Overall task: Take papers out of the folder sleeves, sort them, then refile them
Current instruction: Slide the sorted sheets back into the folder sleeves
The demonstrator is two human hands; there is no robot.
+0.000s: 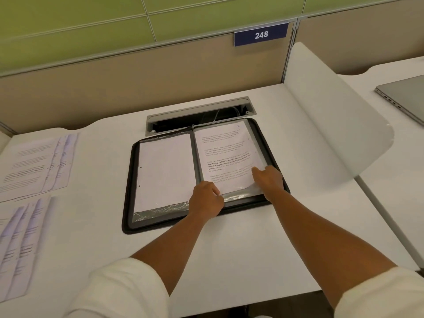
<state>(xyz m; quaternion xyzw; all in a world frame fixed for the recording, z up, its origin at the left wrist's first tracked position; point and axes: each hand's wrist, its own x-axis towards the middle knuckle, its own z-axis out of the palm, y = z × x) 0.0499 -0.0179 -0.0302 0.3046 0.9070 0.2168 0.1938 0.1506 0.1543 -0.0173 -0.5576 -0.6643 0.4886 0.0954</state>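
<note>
Black zip-edged folder [202, 177] lies open flat, centre of frame on the white surface [252, 249]. Its left sleeve [165, 173] holds a blank sheet, crinkled plastic at the bottom; its right sleeve holds a printed page [227, 154]. Left hand [207, 198] pinches that page's bottom edge near the spine. Right hand [269, 180] has fingers curled at the page's lower right corner, gripping it. Two fanned paper stacks [34, 166] sit at left of frame.

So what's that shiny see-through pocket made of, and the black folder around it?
The clear page sleeve looks like thin glossy plastic: it glints and crinkles near its lower edge, and the printed paper shows through. The black open folder seems a matte, soft-edged cover, maybe fabric or faux leather; a zip-like ridge rims it.
</note>
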